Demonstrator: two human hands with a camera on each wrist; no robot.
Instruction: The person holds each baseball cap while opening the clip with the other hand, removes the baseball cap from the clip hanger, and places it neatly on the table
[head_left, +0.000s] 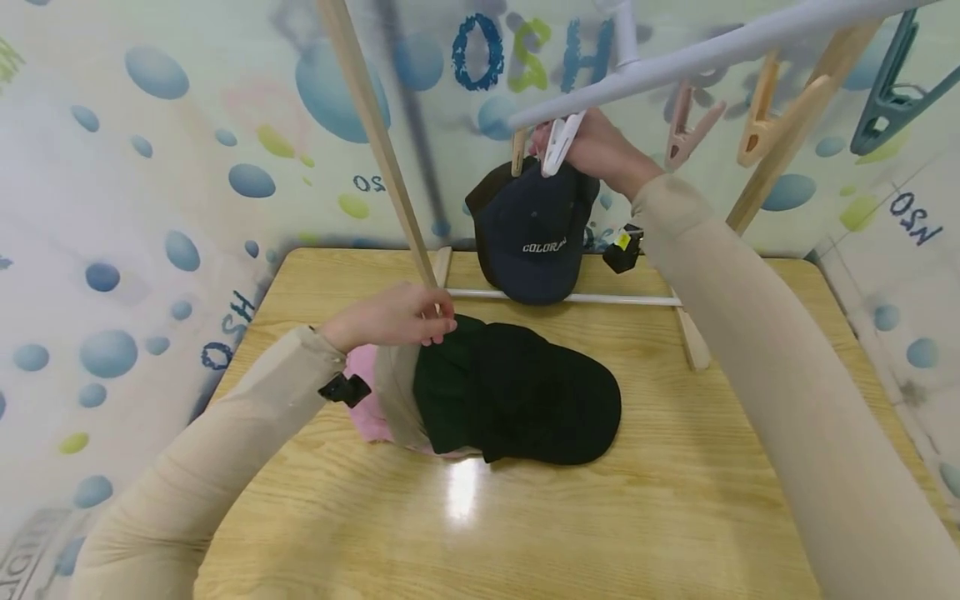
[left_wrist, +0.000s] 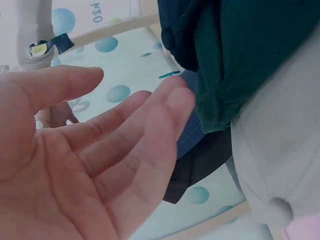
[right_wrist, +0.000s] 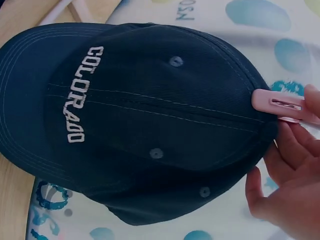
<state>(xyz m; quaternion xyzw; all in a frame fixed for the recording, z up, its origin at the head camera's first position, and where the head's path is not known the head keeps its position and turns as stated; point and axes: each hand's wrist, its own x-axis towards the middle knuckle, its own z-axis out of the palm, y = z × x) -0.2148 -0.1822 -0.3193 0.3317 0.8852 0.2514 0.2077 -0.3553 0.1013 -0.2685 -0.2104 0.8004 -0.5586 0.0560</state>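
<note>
A navy cap point(head_left: 534, 237) with white COLORADO lettering hangs below the rack's bar. At its crown, my right hand point(head_left: 603, 150) pinches a pink clothespin point(right_wrist: 280, 103), whose jaws bite the cap's fabric in the right wrist view. Behind the navy cap hangs a dark brown cap point(head_left: 486, 196), mostly hidden, beneath a tan clothespin point(head_left: 518, 152). My left hand point(head_left: 393, 317) is over a row of nested caps on the table, fingers relaxed and holding nothing. That row shows a black cap point(head_left: 551, 396), a dark green cap point(head_left: 446, 392), a beige cap point(head_left: 397, 387) and a pink cap point(head_left: 363, 392).
Along the rack's white bar point(head_left: 705, 58) hang a white clothespin point(head_left: 562, 143), a pink one point(head_left: 686, 129), an orange one point(head_left: 772, 117) and a teal one point(head_left: 888, 92). Wooden legs point(head_left: 382, 142) and a low white crossbar point(head_left: 622, 299) stand on the wooden table point(head_left: 600, 533).
</note>
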